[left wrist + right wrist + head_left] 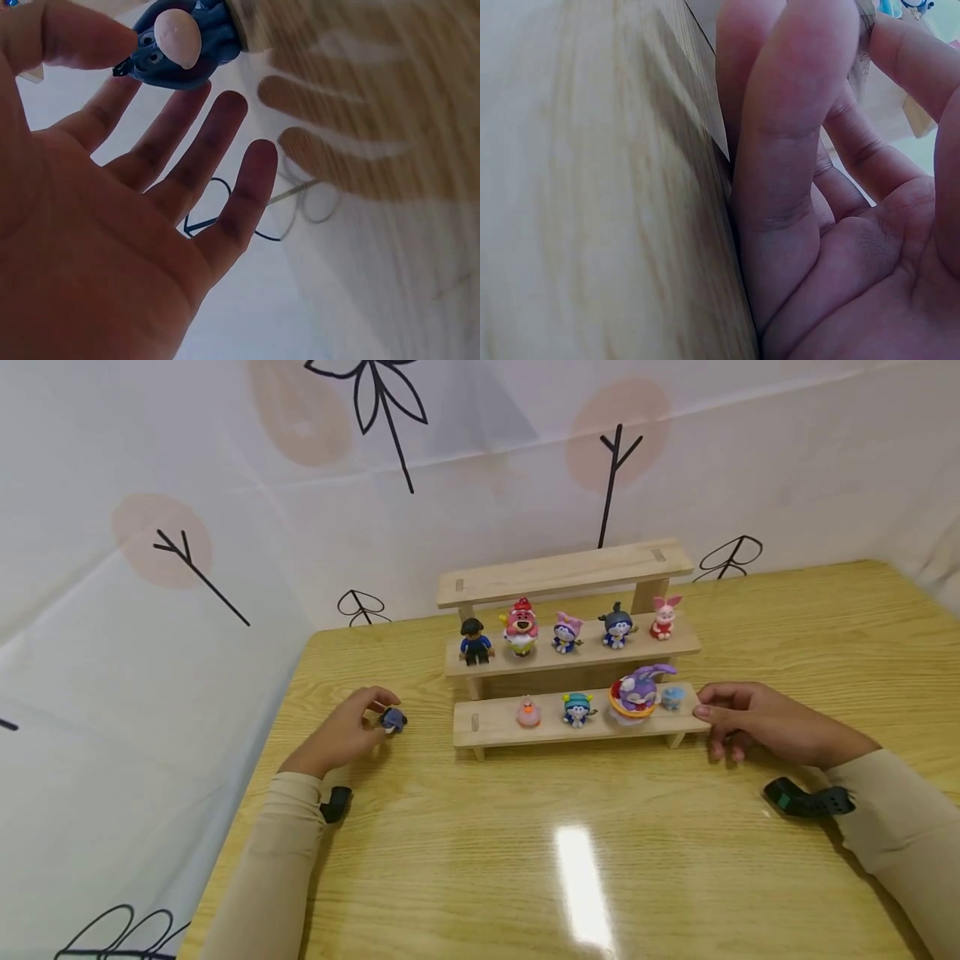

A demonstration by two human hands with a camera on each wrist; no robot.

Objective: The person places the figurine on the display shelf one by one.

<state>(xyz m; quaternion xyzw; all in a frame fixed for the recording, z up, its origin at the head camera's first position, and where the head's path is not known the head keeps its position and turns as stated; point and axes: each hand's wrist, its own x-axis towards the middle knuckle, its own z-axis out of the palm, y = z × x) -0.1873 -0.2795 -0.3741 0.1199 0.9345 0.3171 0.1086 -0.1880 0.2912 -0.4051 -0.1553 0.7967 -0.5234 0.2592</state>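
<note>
My left hand point(347, 735) is at the left of the table, pinching a small blue donkey figurine point(393, 720) by its head between thumb and index finger. In the left wrist view the donkey's pale muzzle point(178, 39) faces the camera, and the other fingers are spread below it. Over on the right, my right hand point(776, 720) grips the right end of the three-tier wooden display stand's lowest step point(495, 720), thumb on top. A small light blue figurine point(672, 697) stands close by the thumb, beside a purple rabbit figurine point(637, 692).
A blue-hatted figurine point(577, 710) and a pink duck point(528, 712) share the lowest step. Several figurines, among them a pink piglet point(664, 618), line the middle step. The top step point(562, 572) is bare wood. Patterned white cloth point(495, 460) hangs behind the table point(450, 843).
</note>
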